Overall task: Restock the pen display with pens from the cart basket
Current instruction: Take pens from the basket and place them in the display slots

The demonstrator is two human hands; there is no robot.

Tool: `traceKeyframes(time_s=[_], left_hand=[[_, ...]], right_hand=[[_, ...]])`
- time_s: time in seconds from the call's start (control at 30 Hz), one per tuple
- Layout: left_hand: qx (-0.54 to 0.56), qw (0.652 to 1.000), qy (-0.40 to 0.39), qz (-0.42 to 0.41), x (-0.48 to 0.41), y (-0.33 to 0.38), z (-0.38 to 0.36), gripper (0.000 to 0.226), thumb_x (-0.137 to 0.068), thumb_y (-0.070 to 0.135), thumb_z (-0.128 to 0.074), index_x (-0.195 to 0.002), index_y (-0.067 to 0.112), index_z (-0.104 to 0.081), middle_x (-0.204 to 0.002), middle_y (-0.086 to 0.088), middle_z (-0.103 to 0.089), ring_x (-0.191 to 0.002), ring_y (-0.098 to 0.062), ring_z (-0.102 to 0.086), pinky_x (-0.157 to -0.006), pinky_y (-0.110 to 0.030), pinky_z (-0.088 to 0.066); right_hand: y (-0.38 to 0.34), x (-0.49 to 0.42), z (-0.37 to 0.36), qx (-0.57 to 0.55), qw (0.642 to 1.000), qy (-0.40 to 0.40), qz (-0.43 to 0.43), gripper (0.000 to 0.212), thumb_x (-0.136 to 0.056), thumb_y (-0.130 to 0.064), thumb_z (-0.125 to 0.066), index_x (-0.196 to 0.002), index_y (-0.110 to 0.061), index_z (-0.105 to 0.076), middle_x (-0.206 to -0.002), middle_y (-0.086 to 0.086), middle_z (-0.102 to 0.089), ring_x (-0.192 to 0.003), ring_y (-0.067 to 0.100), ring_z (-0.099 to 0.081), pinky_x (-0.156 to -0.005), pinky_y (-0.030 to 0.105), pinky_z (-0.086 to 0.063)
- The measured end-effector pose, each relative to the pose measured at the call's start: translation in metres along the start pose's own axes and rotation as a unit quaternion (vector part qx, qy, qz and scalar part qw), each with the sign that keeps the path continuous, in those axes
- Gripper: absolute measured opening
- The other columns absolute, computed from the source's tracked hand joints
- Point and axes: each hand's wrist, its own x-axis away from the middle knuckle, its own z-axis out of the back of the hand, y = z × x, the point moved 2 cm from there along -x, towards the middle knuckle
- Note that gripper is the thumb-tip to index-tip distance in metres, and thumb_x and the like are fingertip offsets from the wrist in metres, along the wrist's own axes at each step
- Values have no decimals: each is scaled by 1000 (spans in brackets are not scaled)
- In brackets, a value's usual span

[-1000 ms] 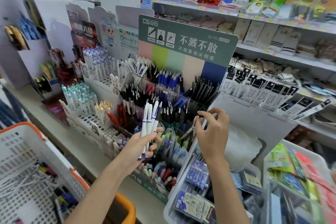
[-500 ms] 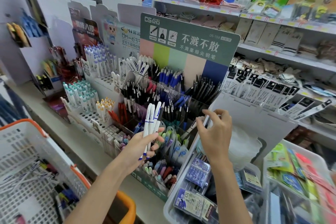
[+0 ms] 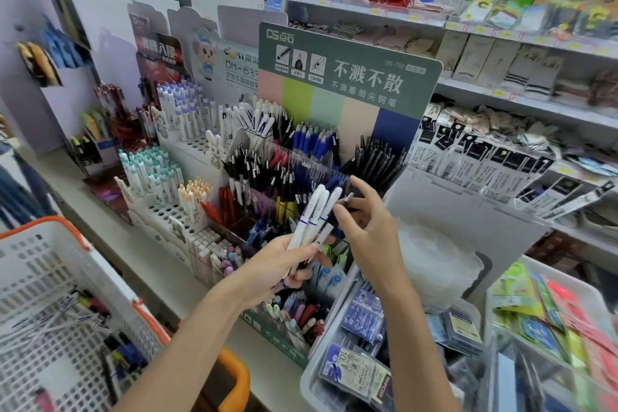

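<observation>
Left hand [image 3: 277,264] grips the white pens [image 3: 314,214], judged light, stiff and slick; right hand [image 3: 371,234], fingers spread at their 3 o'clock, should pinch one mid-barrel.

White pens [image 3: 314,214], blue bands; basket [image 3: 50,264] white, orange-rimmed.

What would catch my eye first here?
The tall green sign above a pen display crammed with black, blue and white pens, centre. In front, the left hand grips a bunch of white pens while the right hand reaches toward their tips. A white cart basket sits lower left.
</observation>
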Motion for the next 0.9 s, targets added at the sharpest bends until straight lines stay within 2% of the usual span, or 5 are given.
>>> traceKeyframes(time_s=[0.07,0.33,0.53,0.77,0.9], left_hand=[[-3,1000,-8,2,0,-2,-1,29,-103,22,-49,-130,11,-54,-93,-7,-67,-57,-9,-39,-46,-16,-29],[61,997,41,-2,2,-5,4,29,-103,21,-49,-129,12,-56,-105,-9,-70,-59,-8,-47,-40,-13,-32],[98,962,253,-39,1,-11,41,26,-105,21,-46,-122,8,-61,-86,-6,-64,-52,-7,-44,-37,-15,-31],[132,916,373,-69,13,-4,76,22,-105,21,-46,-115,12,-63,-79,-3,-57,-51,-7,-38,-40,-16,-32],[144,910,384,-69,21,-9,90,22,-105,20,-46,-116,10,-62,-74,-3,-56,-51,-8,-36,-38,-17,-29]], right_hand=[[3,0,-1,3,1000,7,3,39,-96,-23,-65,-134,-28,-56,-101,-7,-66,-90,8,-65,-83,37,-57],[-1,0,6,-90,995,30,3,21,-90,-10,-72,-108,-18,-63,-93,0,-72,-87,15,-71,-83,39,-59],[-32,-32,0,-107,981,134,89,17,-94,-8,-67,-108,-15,-60,-89,5,-70,-83,17,-69,-80,37,-59],[-68,-94,-76,-41,976,77,199,19,-96,-8,-63,-115,-6,-60,-87,-4,-66,-73,0,-60,-73,9,-47],[-64,-117,-121,37,975,4,218,23,-98,-8,-60,-121,-5,-58,-91,4,-69,-75,17,-64,-72,26,-54]])
